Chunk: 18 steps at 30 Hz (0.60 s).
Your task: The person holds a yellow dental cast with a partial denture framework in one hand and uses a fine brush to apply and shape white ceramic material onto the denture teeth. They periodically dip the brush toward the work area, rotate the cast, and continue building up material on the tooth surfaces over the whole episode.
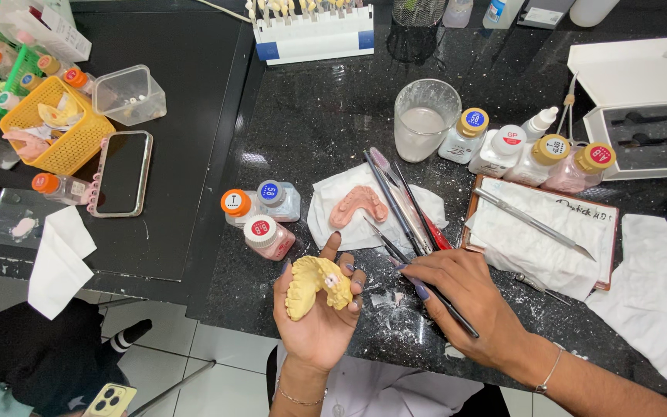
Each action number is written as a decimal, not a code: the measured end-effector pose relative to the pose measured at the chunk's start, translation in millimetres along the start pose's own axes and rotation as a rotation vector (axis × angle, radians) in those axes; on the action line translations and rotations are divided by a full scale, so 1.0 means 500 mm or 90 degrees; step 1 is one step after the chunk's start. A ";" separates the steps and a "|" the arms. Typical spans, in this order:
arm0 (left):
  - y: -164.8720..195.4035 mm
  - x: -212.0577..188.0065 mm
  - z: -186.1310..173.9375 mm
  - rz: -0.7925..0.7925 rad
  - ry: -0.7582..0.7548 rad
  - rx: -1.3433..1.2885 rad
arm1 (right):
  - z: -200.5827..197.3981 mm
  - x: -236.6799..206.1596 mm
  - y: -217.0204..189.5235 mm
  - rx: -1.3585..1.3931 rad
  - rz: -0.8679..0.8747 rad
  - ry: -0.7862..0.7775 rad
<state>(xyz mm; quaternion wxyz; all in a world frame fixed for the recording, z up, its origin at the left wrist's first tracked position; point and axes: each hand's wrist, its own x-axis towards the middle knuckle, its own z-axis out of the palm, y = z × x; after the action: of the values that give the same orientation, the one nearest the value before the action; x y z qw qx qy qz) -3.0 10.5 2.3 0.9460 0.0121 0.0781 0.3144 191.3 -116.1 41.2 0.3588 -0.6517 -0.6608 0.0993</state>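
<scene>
Here, yellow dental cast point(314, 284) cradled in left hand point(316, 316), fingers point(330, 245) curled around.

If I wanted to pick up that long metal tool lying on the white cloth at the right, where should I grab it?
Take the metal tool by the middle of its thin handle, coming down from above with your fingers across it. It lies flat and slanted on the white cloth, with nothing resting on it. Its lower right end tapers to a blade-like point, so that end is probably best avoided.
</scene>
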 end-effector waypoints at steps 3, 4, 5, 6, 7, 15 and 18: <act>0.000 -0.001 0.000 0.003 -0.001 -0.001 | 0.000 -0.001 0.001 0.000 -0.001 -0.008; 0.001 -0.001 0.000 0.002 -0.001 0.000 | -0.001 0.000 0.002 0.000 -0.001 -0.008; 0.001 -0.001 0.000 0.000 -0.003 -0.002 | -0.001 -0.001 0.001 0.001 -0.001 -0.010; 0.000 -0.001 0.000 -0.001 -0.005 -0.004 | -0.001 -0.002 0.001 0.000 -0.001 -0.011; 0.001 -0.001 0.000 -0.002 -0.010 -0.006 | -0.001 -0.002 0.000 -0.001 -0.002 -0.010; -0.001 -0.002 -0.001 0.009 -0.010 -0.010 | -0.003 0.001 -0.004 0.001 0.007 -0.013; 0.000 -0.001 -0.002 0.007 -0.017 -0.005 | -0.004 0.003 -0.005 -0.001 0.003 -0.015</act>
<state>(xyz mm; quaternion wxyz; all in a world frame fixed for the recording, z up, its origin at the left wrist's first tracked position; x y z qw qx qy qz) -3.6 10.2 1.6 0.9452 0.0128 0.0644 0.3199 191.0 -115.8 44.6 0.3504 -0.6522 -0.6636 0.1073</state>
